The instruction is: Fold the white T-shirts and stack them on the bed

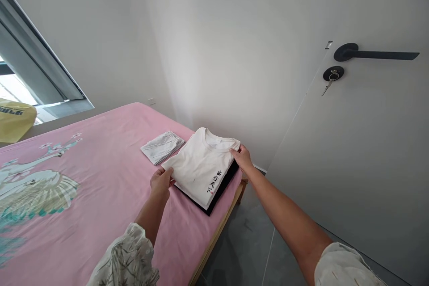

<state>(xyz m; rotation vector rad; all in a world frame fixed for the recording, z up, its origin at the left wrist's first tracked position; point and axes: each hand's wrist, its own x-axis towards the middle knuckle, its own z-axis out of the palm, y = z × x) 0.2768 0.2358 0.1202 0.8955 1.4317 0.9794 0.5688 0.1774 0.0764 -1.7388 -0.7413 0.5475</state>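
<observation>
A folded white T-shirt (pixel 197 165) with dark lettering lies over a folded black garment (pixel 225 183) near the bed's edge. My left hand (pixel 161 181) pinches the shirt's near left corner between thumb and fingers. At the far right corner, beside the collar, my right hand (pixel 243 157) grips the fabric, thumb on top. Just left of the shirt rests a folded light grey garment (pixel 162 146), touched by neither hand. Most of the black garment is hidden under the white one.
A pink patterned sheet (pixel 110 143) covers the bed, whose wooden frame (pixel 217 250) shows along the right. Beyond it stand a wall and a door with a black handle (pixel 378 54) and a key (pixel 328 85) in its lock. A yellow bag (pixel 15 120) sits at far left.
</observation>
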